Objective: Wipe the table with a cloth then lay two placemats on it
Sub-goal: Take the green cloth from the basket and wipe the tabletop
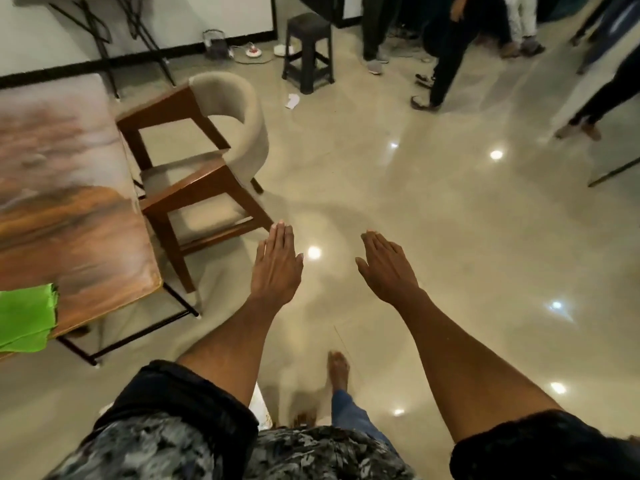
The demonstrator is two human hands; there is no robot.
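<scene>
Fingers (281,237) straight on two empty hands, one table (69,202), one chair (207,150)

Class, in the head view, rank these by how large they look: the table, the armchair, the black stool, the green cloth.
1. Table
2. Armchair
3. Green cloth and black stool: look alike; the cloth is cut off at the frame edge and the stool stands farther away, so unranked.

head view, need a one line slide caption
Both hands, left and right, open and empty above the floor; green cloth lies on the table.
</scene>
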